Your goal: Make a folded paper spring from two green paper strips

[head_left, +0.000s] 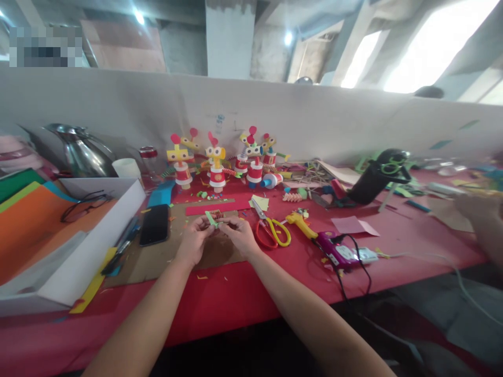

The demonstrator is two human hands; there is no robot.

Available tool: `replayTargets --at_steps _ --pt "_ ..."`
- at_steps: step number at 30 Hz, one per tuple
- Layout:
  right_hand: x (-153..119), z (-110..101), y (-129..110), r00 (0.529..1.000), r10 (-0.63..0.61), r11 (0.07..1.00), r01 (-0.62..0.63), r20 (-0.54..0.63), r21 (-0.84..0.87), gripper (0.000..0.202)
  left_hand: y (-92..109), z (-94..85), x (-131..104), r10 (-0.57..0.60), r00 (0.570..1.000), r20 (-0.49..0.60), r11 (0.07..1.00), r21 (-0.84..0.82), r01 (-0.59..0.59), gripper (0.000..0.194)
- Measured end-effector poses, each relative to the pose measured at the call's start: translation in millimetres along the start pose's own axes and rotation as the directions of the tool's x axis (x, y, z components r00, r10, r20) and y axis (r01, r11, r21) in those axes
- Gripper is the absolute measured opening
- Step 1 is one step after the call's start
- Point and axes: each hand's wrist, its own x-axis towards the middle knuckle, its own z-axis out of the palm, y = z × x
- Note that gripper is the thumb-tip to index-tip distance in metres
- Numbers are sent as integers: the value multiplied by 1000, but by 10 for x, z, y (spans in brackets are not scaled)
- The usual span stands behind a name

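Note:
A small light green paper piece (pixel 211 219) is pinched between the fingers of my left hand (pixel 195 235) and my right hand (pixel 240 234). Both hands are closed on it above the brown cardboard (pixel 178 251). Just beyond the fingers lies a folded paper spring (pixel 217 214). Scissors (pixel 271 225) with red and yellow handles rest beside my right hand, near a yellow glue gun (pixel 301 224). Several paper-cup figures (pixel 217 175) with yellow heads stand behind, and one cup (pixel 274 181) lies on its side. A red strip (pixel 200 210) lies in front of them.
At left, a white box (pixel 113 214) holds coloured paper and glasses, with a black phone (pixel 154 225) beside it. A purple power strip (pixel 341 250) with cables sits at right, near a black bottle (pixel 371 180). Another person's hand (pixel 475 209) is at far right.

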Motion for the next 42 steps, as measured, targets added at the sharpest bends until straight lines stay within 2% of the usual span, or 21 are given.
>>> replayTargets --at_steps 4,7,9,12,18,22,27,30,38,42 --pt "-12 -5 -27 999 25 998 -22 -45 51 22 12 -47 26 -47 999 5 992 -115 47 28" --pt "-23 -10 -42 998 -47 998 46 39 33 29 39 -90 34 -150 989 -8 963 -226 144 24" --pt "-31 -9 -43 987 -122 992 125 106 -22 35 54 -109 28 -222 975 25 937 -270 221 23" --pt "-45 -8 -43 972 -204 970 217 121 -111 29 61 -121 12 -286 953 98 914 -272 302 25" --pt "-70 -15 -76 946 -294 924 318 134 -214 22 57 -122 -1 -309 932 190 895 -273 352 26" --pt "-74 -7 -69 931 -320 908 354 174 -225 25 42 -142 6 -299 938 176 906 -257 337 26" --pt "-59 -1 -52 904 -406 887 426 138 -181 19 36 -121 -11 -296 936 188 906 -254 338 23" --pt "-48 -8 -55 901 -415 893 430 122 -135 16 46 -75 -32 -288 936 205 911 -243 333 25" --pt "-41 12 -23 943 -316 934 329 106 -138 16 -20 -66 -10 -241 966 95 924 -283 259 29" --pt "-32 10 15 966 -240 963 250 98 -105 26 -28 -16 0 -119 993 23 965 -231 121 28"
